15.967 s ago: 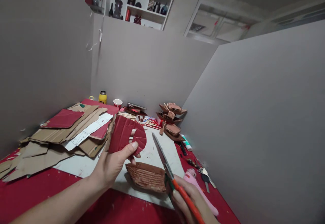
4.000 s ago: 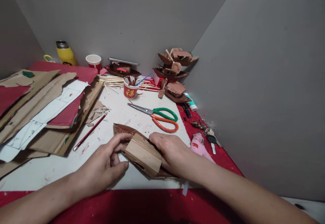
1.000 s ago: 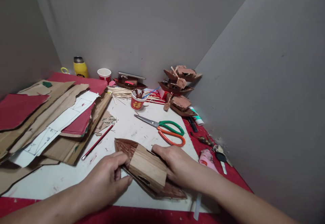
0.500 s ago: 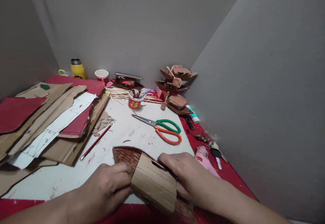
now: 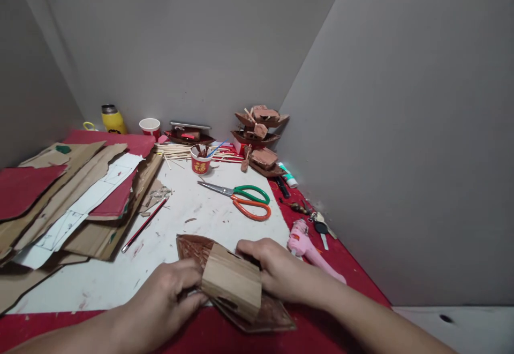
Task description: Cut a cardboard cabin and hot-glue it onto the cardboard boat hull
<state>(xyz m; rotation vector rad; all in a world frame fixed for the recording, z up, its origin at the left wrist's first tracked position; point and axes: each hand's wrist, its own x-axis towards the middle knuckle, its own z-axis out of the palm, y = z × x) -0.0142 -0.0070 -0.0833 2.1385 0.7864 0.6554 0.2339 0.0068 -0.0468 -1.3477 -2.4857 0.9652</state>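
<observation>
A brown cardboard model boat [image 5: 277, 314] lies at the table's front edge, its pointed ends at upper left and lower right. Across its middle sits a bent piece of bare tan cardboard [image 5: 233, 280], like a cabin roof. My left hand [image 5: 172, 292] grips the boat's near side, left of the roof, with fingertips over the rim. On the far side, my right hand [image 5: 271, 268] is closed around the boat's edge beside the roof; some of its fingers are hidden behind the cardboard.
Green-and-orange-handled scissors [image 5: 241, 198] lie ahead. Cardboard sheets [image 5: 92, 239] and a pencil [image 5: 143, 225] are left. A pink glue gun [image 5: 307, 247] and keys [image 5: 321, 228] lie right. Finished boats [image 5: 261, 134], sticks [image 5: 176, 152] and a red paper cup [image 5: 201, 164] stand at the back.
The view has turned a little to the right. The boat has levelled and swung slightly between my hands, so its lower right end shows more. Both hands still hold it.
</observation>
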